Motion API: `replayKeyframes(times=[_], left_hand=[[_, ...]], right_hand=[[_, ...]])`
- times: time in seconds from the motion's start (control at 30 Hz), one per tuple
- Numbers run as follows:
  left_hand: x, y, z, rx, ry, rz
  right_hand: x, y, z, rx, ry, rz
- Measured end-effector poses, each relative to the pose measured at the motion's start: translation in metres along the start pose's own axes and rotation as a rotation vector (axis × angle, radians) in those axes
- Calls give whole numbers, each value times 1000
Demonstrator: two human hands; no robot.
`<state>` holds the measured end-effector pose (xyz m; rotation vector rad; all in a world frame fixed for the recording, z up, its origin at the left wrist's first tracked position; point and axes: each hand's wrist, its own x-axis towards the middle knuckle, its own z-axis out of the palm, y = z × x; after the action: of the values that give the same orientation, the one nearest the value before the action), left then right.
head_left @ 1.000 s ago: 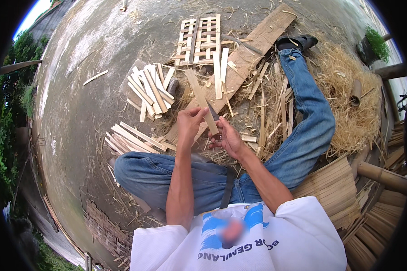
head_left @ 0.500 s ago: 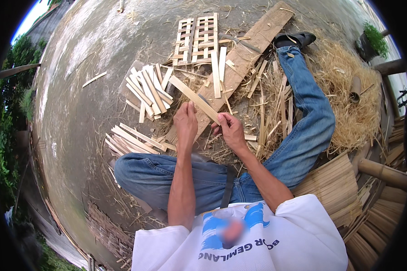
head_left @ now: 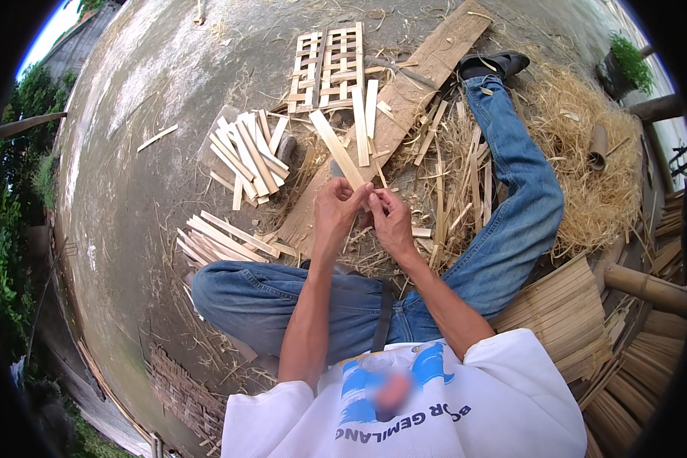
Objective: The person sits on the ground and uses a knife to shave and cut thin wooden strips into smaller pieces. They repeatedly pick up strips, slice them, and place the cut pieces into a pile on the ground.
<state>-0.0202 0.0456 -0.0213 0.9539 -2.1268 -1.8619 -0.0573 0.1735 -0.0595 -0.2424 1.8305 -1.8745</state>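
A pale, flat bamboo strip (head_left: 334,147) slants up and away from my hands over a wooden plank (head_left: 408,107). Its near end is between the fingers of my left hand (head_left: 336,214), closed on it with the thumb along it. Right beside, my right hand (head_left: 391,225) pinches the same end, fingertips almost meeting the left ones. Under the strip a small dark grey piece (head_left: 336,168) shows on the plank, too covered to name. Two more bamboo strips (head_left: 359,126) lie just past my hands, across the plank.
Left of the plank lie a fanned pile of strips (head_left: 252,153) and a second bundle (head_left: 221,238) by my bent knee. Beyond stands out a woven bamboo lattice (head_left: 327,69). Fine shavings (head_left: 588,168) heap beyond my outstretched right leg (head_left: 523,183); a split-bamboo panel (head_left: 557,313) lies nearer.
My left hand has moved right and down to the strip's near end, next to my right hand. The strip has swung to a steeper angle, its far end shifting right and away.
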Motion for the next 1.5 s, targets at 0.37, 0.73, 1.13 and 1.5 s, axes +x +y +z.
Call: replayKeyframes(times=[0.37, 0.73, 1.13, 1.5], left_hand=[[10, 4, -26, 510, 459, 227], [-2, 4, -5, 695, 240, 566], [14, -20, -35, 601, 665, 231], [4, 38, -15, 267, 631, 594]], right_hand=[[-2, -10, 2, -63, 35, -36], [-6, -14, 4, -134, 48, -65], [-4, 4, 7, -90, 84, -46], [53, 34, 95, -70, -145, -183]])
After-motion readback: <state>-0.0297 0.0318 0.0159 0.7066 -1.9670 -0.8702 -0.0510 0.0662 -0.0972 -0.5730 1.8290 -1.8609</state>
